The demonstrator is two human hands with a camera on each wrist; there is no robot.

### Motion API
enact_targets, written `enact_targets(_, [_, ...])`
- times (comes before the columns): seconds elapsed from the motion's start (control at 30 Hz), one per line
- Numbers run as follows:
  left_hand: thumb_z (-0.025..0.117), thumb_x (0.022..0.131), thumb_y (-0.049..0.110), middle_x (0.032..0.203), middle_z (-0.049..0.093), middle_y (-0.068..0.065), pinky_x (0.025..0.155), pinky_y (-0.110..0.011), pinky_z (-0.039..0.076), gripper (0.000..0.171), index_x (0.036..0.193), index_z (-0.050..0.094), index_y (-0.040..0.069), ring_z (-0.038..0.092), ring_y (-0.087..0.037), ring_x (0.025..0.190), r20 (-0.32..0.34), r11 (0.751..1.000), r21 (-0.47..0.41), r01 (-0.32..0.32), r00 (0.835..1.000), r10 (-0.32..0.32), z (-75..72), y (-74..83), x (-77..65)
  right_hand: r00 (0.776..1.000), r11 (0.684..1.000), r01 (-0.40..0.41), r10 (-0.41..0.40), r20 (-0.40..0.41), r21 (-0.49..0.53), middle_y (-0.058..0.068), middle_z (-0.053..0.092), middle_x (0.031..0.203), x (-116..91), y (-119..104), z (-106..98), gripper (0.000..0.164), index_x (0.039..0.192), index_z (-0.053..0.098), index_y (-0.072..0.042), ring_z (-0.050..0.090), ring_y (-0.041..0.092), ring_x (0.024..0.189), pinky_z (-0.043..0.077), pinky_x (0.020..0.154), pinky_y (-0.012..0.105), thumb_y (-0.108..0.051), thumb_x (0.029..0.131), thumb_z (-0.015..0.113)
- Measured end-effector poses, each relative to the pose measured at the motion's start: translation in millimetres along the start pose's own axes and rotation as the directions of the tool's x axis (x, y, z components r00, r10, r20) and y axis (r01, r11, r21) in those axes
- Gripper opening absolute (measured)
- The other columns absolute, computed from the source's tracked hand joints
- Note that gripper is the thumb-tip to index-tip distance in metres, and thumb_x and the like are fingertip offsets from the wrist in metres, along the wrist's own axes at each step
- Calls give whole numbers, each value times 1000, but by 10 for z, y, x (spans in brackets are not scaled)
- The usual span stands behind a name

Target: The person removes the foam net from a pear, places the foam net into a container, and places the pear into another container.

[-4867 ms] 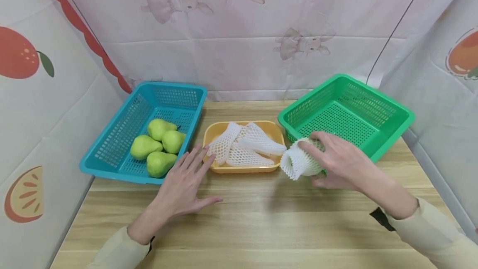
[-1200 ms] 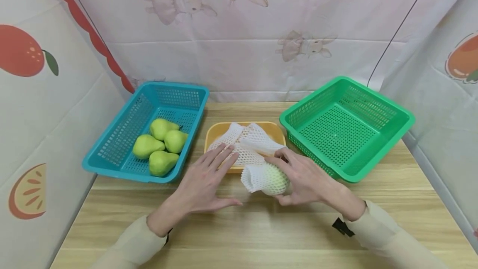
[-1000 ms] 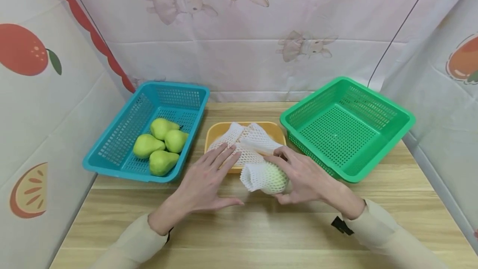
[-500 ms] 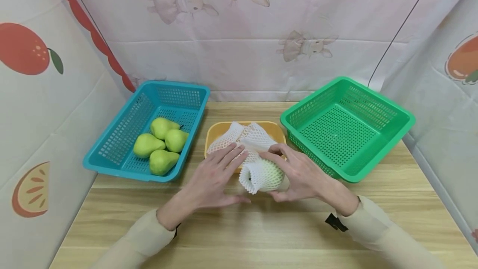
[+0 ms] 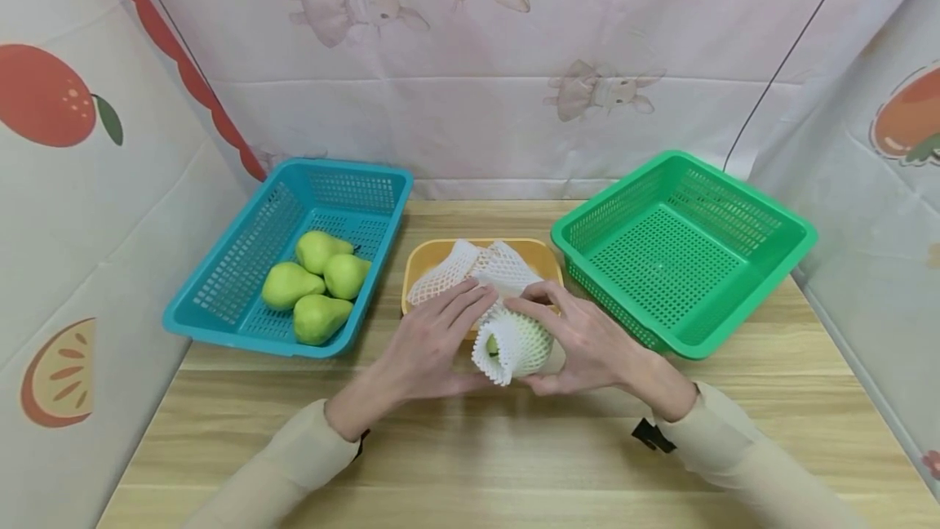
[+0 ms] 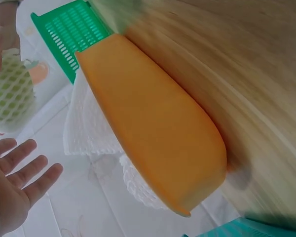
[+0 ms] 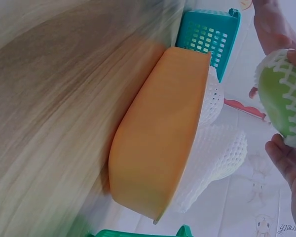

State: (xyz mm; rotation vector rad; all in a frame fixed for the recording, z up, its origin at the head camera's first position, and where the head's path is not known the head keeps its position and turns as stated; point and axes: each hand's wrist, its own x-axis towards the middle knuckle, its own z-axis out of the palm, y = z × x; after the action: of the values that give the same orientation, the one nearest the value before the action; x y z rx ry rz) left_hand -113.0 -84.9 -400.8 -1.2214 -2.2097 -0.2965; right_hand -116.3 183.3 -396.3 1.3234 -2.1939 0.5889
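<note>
My right hand (image 5: 587, 341) holds a green pear (image 5: 539, 341) inside a white foam net (image 5: 507, 353), fingers above and thumb below. The net's open end faces left and the pear's stem end shows in it. Green skin of the pear (image 7: 274, 94) shows through and beside the mesh in the right wrist view. My left hand (image 5: 429, 345) is at the net's open end, its fingers nearly straight, its thumb partly hidden. The left wrist view shows these fingers (image 6: 37, 182) spread. Behind the hands, white foam nets (image 5: 507, 268) lie in a yellow-orange tray (image 5: 433, 250).
A blue basket (image 5: 220, 337) with several green pears (image 5: 321, 319) stands on the left. At the right is a green basket (image 5: 664, 268) with a perforated floor. The wooden table (image 5: 470, 464) meets printed cloth walls (image 5: 499, 137) at the back and sides.
The right hand has brought the netted pear from beside the green basket to the front of the tray. The left hand has moved right, up to the net, whose opening now faces more forward.
</note>
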Motion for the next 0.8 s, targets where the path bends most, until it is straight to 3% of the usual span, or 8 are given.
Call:
enact_targets(0.37, [94,62,67,135,72,-11,112,-38,56,107,140,61,1,68,-28,130,-47,997,-82,-1,999,-3,75,61,83,1000,999,3,-2,-9,48,16,59,127,-13,3,6,101,144,56,0,67,21,102,63,80,32,-45,62,94])
enact_targets(0.63, [97,61,59,127,72,-7,96,-28,60,100,136,63,3,67,-19,111,-128,982,-188,4,991,-29,87,74,112,998,997,22,-18,-54,75,18,62,130,-34,25,13,86,142,58,4,71,25,106,65,85,37,-57,83,78])
enact_targets(0.8, [97,61,57,126,72,-8,97,-30,59,98,134,64,2,67,-19,113,-138,981,-195,-1,990,-26,84,74,109,999,998,21,-18,-49,54,18,64,131,-50,29,-4,85,143,59,2,73,27,107,65,86,39,-57,85,75])
